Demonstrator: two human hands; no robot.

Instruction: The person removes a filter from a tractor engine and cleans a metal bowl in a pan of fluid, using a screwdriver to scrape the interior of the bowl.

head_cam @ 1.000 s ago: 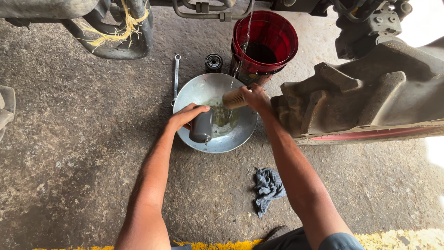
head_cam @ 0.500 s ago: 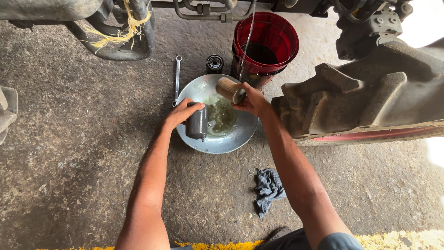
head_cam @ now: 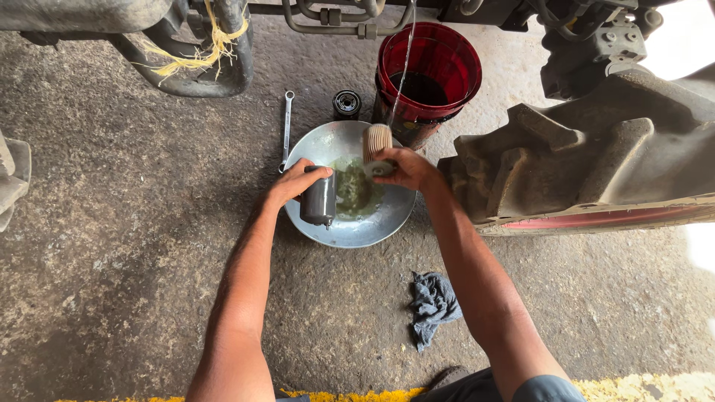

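1. Head view: left hand [head_cam: 298, 181] is wrapped around a dark cylindrical canister [head_cam: 319, 199], held over the left part of the metal basin [head_cam: 372, 227]. Canister long axis runs roughly upright, tilted slightly.
2. Right hand [head_cam: 406, 168] is clamped on a pleated tan filter element [head_cam: 376, 143], held over the far-right rim of the basin. Element's long axis points away, toward the red bucket [head_cam: 428, 78].
3. Key relation: filter element sits just right of the canister, slightly farther; the two are near but apart. Right hand is the nearer one to the bucket.
4. Basin on the floor holds greenish liquid [head_cam: 356, 192].
5. Around: spanner [head_cam: 286, 128] lies left of the basin, small black cap [head_cam: 346, 103] far side, grey rag [head_cam: 433, 307] near right.
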